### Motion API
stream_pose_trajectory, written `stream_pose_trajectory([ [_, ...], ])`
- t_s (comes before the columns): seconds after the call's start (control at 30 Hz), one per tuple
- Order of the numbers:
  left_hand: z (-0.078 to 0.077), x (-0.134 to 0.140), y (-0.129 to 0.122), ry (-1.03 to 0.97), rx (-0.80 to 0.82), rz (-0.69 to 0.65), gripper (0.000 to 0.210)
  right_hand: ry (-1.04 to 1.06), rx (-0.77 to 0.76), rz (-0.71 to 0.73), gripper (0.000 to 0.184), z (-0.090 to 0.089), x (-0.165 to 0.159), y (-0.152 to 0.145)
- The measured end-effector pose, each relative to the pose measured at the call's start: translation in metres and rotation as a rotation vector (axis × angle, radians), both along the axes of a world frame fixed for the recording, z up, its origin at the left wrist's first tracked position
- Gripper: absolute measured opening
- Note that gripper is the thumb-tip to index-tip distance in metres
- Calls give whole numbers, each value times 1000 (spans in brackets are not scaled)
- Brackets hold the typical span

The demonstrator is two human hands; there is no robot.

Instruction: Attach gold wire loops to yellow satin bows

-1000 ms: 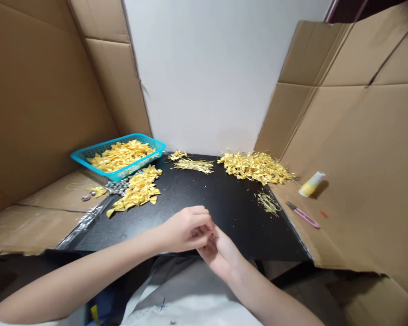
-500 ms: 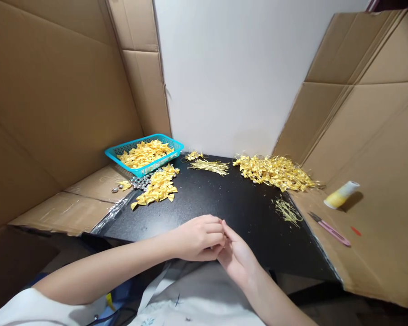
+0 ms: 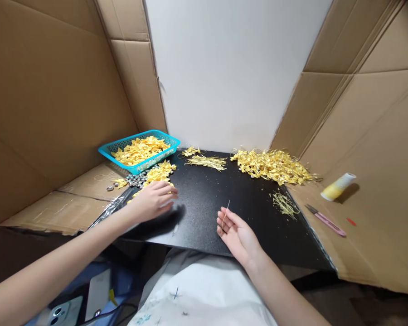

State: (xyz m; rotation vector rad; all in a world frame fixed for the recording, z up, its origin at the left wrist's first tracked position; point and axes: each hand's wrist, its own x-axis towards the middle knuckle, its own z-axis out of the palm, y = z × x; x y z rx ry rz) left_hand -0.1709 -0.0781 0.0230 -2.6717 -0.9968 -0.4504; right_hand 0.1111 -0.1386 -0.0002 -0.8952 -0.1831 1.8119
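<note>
My left hand [image 3: 153, 199] is over the near end of a pile of yellow ribbon bows [image 3: 162, 170], its fingers apart and lightly curved with nothing seen in them. Small silver beads or bells [image 3: 136, 179] lie beside that pile; their exact kind is too small to make out. My right hand [image 3: 236, 231], palm up near the table's front edge, pinches a thin needle [image 3: 228, 204] between thumb and forefinger. The needle's tip points up, and a short gold thread [image 3: 224, 222] hangs from it across the fingers.
A turquoise basket [image 3: 141, 168] of bows stands back left. Gold cords [image 3: 207, 162] lie at the back. To the right are a heap of corded bows [image 3: 274, 166], cord scraps [image 3: 284, 204], pink thread snips [image 3: 326, 220] and a thread cone [image 3: 338, 187]. Cardboard walls flank the black table.
My hands have come apart. The left one has moved left to the bows, while the right has opened up its palm and now shows the needle. The view has shifted slightly.
</note>
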Motion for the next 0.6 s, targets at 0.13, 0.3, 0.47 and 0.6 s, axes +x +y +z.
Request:
stream_pose_trajectory([
  [0.13,-3,-37,21,173,9,144,26,4,-9,26,7,-1,2,3],
  [0.3,-7,-37,12,160,-17,117,30,29,-29,54,4,1,5,4],
  [0.47,-7,-6,-30,31,-181,-22,33,45,-42,66,5,5,7,4],
  [0.6,-17,28,-68,-41,-245,-96,52,55,-37,65,4,5,7,4],
])
